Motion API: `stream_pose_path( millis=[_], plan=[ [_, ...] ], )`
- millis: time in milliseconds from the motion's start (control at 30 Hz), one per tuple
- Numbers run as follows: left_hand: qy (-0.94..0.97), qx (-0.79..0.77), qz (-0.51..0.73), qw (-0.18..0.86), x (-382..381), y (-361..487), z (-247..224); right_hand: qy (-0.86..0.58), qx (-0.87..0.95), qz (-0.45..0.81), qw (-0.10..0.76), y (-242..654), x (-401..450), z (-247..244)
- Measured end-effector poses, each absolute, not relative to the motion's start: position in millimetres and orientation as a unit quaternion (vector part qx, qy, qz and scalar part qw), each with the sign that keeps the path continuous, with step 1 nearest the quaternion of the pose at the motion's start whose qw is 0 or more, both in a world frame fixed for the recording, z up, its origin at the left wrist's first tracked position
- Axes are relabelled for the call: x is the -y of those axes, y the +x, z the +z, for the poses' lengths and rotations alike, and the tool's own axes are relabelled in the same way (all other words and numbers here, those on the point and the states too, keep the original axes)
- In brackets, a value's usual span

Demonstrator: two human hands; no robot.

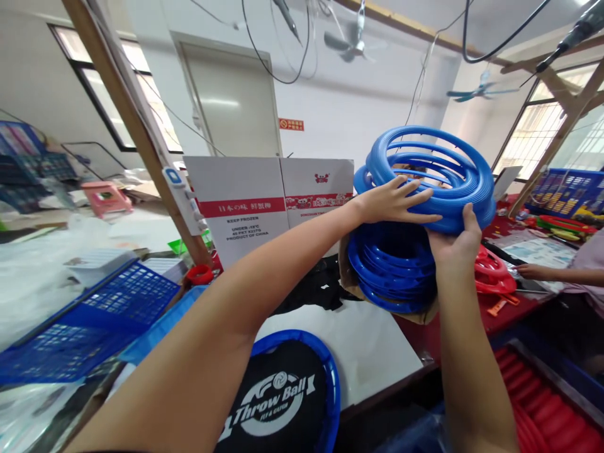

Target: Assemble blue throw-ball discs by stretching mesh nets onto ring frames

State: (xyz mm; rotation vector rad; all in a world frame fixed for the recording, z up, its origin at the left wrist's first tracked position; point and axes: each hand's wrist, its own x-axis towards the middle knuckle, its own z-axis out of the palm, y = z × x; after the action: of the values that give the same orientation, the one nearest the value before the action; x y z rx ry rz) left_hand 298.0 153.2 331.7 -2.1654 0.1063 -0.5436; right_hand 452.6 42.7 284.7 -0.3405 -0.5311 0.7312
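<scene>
A stack of light blue plastic rings (438, 204) is tilted up between my two hands. My left hand (396, 201) lies on its near left side with the fingers spread. At the lower right edge my right hand (455, 239) grips the stack, thumb up against the side. Beneath it, darker blue rings (391, 270) fill an open cardboard box (349, 283). On the white tabletop (372, 352), nearer to me, lies a round black disc (278, 396) with a blue rim and white "Throw Ball" lettering, partly behind my left forearm.
A white carton (240, 207) stands behind the work surface. Blue baskets (108, 321) lie at left. Red rings (493, 270) and another person's hand (533, 272) are at right. Red parts (547, 402) fill a bin at lower right. A wooden post (136, 126) rises at left.
</scene>
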Motion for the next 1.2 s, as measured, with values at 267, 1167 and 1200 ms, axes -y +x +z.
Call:
stream_pose_path(
  millis=[267, 1167, 1200],
  plan=[
    [-0.897, 0.053, -0.209, 0.386, -189.9, 305.1, 332.4, -0.211, 0.262, 0.393, 0.856, 467.9, -87.4, 305.2],
    [-0.907, 0.086, -0.222, 0.349, -230.8, 262.2, 318.9, -0.477, 0.788, 0.268, 0.282, 368.8, 46.2, 158.6],
    [-0.907, 0.093, -0.223, 0.344, -229.8, 261.4, 319.1, -0.47, 0.804, 0.253, 0.262, 363.6, 49.3, 153.6]
  ],
)
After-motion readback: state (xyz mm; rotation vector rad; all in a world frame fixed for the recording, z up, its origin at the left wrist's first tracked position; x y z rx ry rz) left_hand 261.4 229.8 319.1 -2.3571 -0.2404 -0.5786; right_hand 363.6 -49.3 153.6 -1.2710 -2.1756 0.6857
